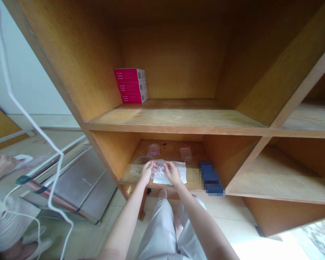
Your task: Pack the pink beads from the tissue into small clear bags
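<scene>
On the lower shelf, my left hand (146, 174) pinches the left edge of a small clear plastic bag (157, 171). The bag is crinkled and shows something pinkish inside, too small to make out. My right hand (173, 174) has its fingertips closed at the bag's right side. Beneath both hands lies a white sheet (182, 174), flat on the shelf board and partly covered by the bag and my fingers. Farther back are a clear bag with pinkish contents (153, 149) and another clear bag (186, 154).
A blurred dark blue item (211, 178) lies right of the sheet. Pink boxes (130, 86) are stacked on the upper shelf (178, 117). At left, a white cable (38, 126) hangs before a metal-framed table (78, 180), where another person's hand (1, 166) rests.
</scene>
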Available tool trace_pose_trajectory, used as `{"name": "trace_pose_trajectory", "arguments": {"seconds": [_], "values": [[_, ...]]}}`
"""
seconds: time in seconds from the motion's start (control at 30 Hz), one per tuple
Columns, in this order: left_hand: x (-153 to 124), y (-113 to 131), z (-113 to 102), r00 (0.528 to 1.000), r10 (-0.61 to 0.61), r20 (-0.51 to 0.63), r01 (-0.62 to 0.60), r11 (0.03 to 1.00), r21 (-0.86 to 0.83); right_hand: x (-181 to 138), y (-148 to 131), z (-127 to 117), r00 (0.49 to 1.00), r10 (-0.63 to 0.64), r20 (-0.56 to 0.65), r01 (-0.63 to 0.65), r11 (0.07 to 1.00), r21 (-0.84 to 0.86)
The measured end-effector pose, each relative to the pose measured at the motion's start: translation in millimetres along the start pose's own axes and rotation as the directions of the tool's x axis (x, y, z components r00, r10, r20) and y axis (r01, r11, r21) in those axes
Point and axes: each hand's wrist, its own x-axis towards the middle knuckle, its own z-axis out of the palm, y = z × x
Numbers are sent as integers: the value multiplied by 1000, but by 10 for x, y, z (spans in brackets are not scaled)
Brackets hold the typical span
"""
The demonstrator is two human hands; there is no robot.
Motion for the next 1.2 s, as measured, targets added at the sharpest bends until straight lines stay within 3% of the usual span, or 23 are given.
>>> {"name": "trace_pose_trajectory", "arguments": {"seconds": [0.27,0.53,0.93,1.1,1.2], "values": [[14,-30,-30,999,31,-29,-31,999,7,7,-64,-15,990,-87,108,85,996,26],[32,-71,-90,1000,5,6,-5,1000,11,56,94,-22,978,169,-125,-143,972,189],[18,-95,-82,999,26,20,-28,997,77,100,114,-54,922,335,-193,-251,898,360],[21,-79,-78,1000,12,19,-14,997,79,376,304,-271,868,372,-328,-196,865,461],[16,-59,-69,1000,3,21,-5,997,77,649,500,-509,832,393,-391,-235,889,392]]}}
